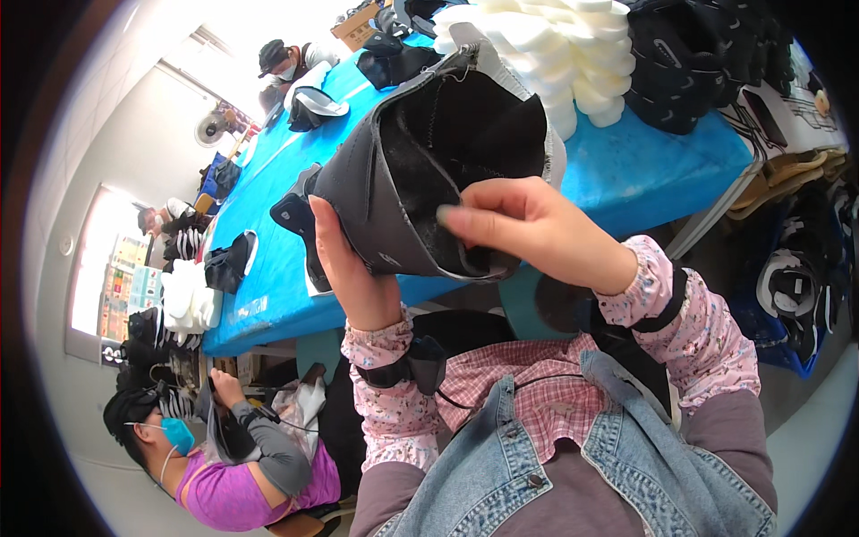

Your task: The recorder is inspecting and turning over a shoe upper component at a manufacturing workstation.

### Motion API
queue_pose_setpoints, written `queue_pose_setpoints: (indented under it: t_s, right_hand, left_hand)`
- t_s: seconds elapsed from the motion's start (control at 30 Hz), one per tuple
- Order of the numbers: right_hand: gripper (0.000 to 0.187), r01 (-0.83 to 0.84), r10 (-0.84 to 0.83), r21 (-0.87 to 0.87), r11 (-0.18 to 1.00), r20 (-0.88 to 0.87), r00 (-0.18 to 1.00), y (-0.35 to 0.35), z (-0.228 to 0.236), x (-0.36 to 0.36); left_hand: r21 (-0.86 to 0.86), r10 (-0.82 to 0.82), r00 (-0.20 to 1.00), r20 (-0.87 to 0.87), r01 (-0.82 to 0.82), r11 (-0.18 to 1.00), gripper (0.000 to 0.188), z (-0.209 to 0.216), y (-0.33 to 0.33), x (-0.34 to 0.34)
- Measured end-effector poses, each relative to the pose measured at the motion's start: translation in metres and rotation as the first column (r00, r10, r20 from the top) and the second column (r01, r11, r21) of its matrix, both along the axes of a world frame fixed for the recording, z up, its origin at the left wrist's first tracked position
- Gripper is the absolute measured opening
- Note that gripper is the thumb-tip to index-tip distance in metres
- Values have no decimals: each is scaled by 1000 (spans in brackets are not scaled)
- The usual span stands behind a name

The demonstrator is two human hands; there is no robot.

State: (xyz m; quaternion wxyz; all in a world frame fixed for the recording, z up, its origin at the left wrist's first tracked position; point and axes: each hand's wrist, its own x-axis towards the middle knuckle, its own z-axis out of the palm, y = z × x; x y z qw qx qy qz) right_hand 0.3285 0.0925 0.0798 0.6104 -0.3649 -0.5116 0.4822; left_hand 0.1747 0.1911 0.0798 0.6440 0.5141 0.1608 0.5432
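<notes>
A black shoe upper (353,201) is held up over the near edge of the table, its hollow inside turned toward me. Rough pale edging runs round its opening, and stitching shows on the dark lining (420,170). My left hand (358,282) supports it from the left and below, thumb up along the outside, its other fingers mostly hidden behind the upper. Inside the near part of the opening, my right hand (528,219) has its thumb and curled fingers pinched together on the lining near the edge. The fingertips are partly hidden by the fold.
A blue-covered table (626,166) spans the front. White foam pieces (564,54) are stacked beyond the upper, beside piled black uppers (684,63). At the right stands a blue crate (810,362) of shoe parts. A masked co-worker (237,474) sits close on my left; others are farther off.
</notes>
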Motion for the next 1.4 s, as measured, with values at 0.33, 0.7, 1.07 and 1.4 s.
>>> queue_pose_setpoints:
  t_s: [0.33,0.7,1.07,1.4]
  right_hand:
    - [14,244,-370,445,862,221,903,-14,-4,-23]
    - [13,255,-377,423,869,233,897,-19,-1,-25]
    - [20,389,-579,530,753,253,775,-16,-2,-27]
    - [17,422,-613,543,726,233,755,-10,-2,-33]
  left_hand:
    - [47,97,994,-48,-95,994,48,1,-3,2]
    - [130,193,977,88,-203,970,36,-11,11,17]
    - [104,188,975,118,-201,974,40,-5,6,29]
    - [122,273,945,181,-297,947,39,-16,13,29]
